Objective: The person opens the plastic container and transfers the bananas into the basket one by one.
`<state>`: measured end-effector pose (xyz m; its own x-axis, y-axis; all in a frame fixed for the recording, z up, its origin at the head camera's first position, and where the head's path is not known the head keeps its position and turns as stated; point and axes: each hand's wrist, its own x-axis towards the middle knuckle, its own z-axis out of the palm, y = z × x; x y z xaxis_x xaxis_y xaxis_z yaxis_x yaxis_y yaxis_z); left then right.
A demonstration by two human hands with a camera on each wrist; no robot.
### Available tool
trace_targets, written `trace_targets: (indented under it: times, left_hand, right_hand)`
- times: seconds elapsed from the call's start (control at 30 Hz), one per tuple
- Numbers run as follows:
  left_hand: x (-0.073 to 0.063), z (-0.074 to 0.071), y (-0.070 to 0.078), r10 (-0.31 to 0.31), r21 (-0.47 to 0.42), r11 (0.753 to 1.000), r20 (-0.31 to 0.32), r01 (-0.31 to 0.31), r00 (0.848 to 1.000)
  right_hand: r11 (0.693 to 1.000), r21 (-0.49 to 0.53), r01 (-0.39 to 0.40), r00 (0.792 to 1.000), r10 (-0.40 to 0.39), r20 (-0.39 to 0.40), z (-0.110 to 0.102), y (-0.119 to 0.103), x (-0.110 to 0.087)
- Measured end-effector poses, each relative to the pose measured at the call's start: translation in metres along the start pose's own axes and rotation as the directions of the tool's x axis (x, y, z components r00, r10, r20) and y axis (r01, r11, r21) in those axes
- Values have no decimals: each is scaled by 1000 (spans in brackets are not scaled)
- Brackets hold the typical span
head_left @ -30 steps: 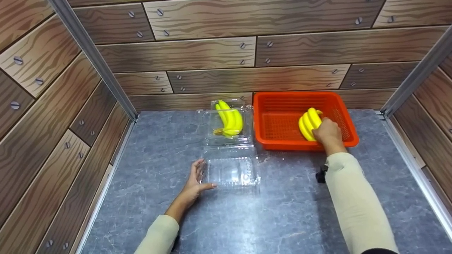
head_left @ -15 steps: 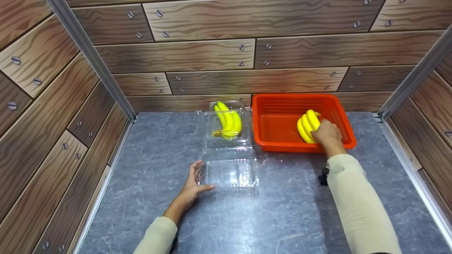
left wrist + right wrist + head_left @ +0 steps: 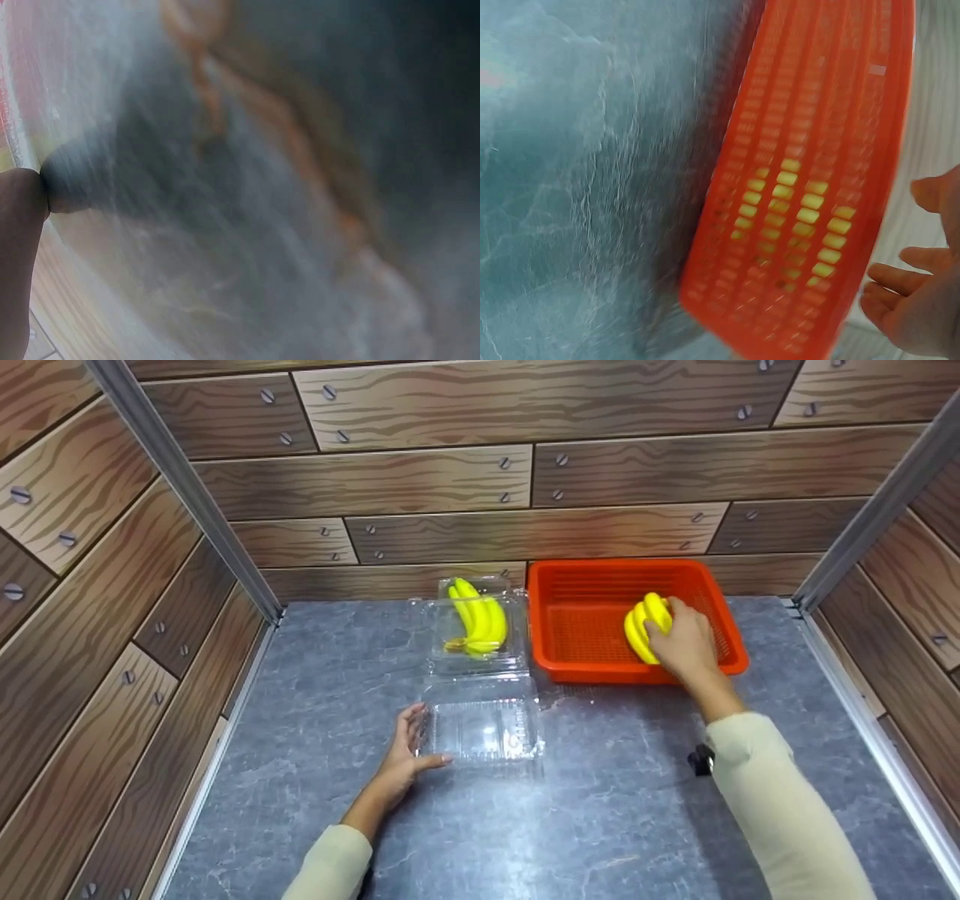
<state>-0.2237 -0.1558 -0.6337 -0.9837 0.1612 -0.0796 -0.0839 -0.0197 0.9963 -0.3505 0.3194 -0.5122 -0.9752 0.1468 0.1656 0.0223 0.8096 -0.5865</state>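
My left hand rests at the left side of a clear plastic container, thumb along its front edge and fingers along its side. In the left wrist view, the thumb touches clear plastic; the rest is blurred. My right hand is over a bunch of yellow bananas inside the red plastic basket, with thumb and fingers spread about it. The right wrist view shows relaxed fingers by the basket's rim, and the bananas through its mesh wall.
Behind the near container, another bunch of bananas lies within clear plastic, beside the basket's left wall. A grey marbled table meets wood-patterned walls at the back and sides, with metal posts at the corners.
The right hand has risen slightly and turned over the bananas, its fingers more spread. The left hand stays at the container. The whole head view has shifted a little.
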Motion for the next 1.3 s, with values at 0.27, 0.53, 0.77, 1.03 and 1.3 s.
trace_targets:
  times: [0.27, 0.53, 0.77, 1.03, 1.3]
  left_hand:
    - [4, 2, 2, 1, 20, 1000, 22, -1, 1000]
    - [5, 2, 4, 40, -12, 999, 26, -39, 999]
    - [6, 3, 4, 33, 1, 999, 39, -33, 999]
    - [19, 2, 10, -7, -70, 998, -31, 4, 1000]
    - [28, 3, 12, -32, 38, 999, -66, 35, 997]
  right_hand:
    - [937, 128, 325, 921, -283, -266, 22, -35, -51]
    - [885, 169, 434, 901, -428, -71, 60, -67, -101]
    - [912, 107, 397, 891, -411, 193, 97, -79, -121]
    - [933, 175, 315, 902, -351, 253, 125, -84, -118]
    - [918, 234, 320, 901, -371, 224, 141, -86, -117]
